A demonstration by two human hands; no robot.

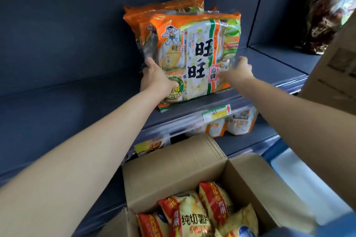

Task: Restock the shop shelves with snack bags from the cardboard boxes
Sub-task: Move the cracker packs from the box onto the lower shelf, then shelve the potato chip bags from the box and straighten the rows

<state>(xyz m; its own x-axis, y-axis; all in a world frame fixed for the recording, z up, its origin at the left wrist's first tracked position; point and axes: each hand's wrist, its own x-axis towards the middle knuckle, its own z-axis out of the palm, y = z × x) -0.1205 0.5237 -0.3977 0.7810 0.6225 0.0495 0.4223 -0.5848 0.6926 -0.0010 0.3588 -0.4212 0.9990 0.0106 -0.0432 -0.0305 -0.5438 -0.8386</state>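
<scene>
**A:** Which step is this?

**B:** Placing, I judge; the left hand (156,80) grips the bag (200,54) at its lower left edge, thumb on the front, fingers round behind; the right hand (238,70) is at the lower right edge, but it is blurred, so I cannot tell whether it grips or merely presses.

**A:** And the bag itself?

**B:** Upright on the shelf (269,65), with its bottom seam at the front lip; more orange bags (165,8) stand close behind it, touching or nearly so.

**A:** What does the next move call for?

**B:** Probably a push back until the base sits fully on the shelf and the face lines up; then both hands let go without tipping it, since it looks tall and soft.

**A:** After that?

**B:** Down to the box (173,159) below; chip bags (192,219) lie in it, so much of the task seems left; a second box (335,75) stands at the right.
</scene>
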